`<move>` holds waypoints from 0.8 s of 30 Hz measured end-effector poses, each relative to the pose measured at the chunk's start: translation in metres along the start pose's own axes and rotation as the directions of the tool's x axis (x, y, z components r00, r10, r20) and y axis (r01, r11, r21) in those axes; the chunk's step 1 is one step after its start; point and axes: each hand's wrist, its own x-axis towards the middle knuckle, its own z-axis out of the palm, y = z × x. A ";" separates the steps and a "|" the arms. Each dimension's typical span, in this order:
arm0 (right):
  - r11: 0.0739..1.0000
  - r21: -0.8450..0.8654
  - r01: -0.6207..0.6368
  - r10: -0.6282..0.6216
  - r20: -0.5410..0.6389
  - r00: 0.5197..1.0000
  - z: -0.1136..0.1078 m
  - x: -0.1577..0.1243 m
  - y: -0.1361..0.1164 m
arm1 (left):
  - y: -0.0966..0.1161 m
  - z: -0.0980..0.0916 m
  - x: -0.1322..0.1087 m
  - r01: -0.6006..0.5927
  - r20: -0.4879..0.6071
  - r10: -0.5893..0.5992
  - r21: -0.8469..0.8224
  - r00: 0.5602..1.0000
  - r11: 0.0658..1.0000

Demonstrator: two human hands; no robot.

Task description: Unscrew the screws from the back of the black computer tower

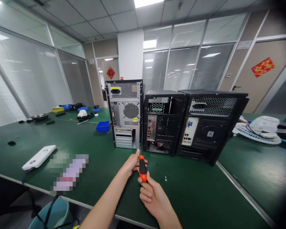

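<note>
I am pinching the screwdriver [142,168] with my left hand [132,164], gripping its handle with my right hand [150,194], tip by the grey case [125,114].

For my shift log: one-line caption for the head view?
Left hand and right hand hold an orange screwdriver, tip at a grey computer case on a green table.

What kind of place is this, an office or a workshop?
Probably a computer repair workroom inside an office: three desktop computer cases stand on a green table, the left hand and right hand hold an orange screwdriver, and glass partitions with blinds line the room.
</note>
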 end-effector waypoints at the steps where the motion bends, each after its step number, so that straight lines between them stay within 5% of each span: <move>1: 1.000 0.021 -0.013 0.013 0.014 1.000 0.000 0.000 0.000 | -0.001 0.000 0.001 0.018 0.010 -0.018 -0.028 1.000 0.999; 14: 0.954 0.277 -0.115 0.098 0.074 0.992 0.004 0.002 0.003 | 0.004 -0.004 0.002 0.286 0.293 -0.191 -0.327 0.937 0.901; 24: 0.862 0.482 -0.157 0.094 0.153 0.984 0.004 -0.002 0.003 | 0.004 -0.007 0.003 0.351 0.379 -0.203 -0.376 0.903 0.858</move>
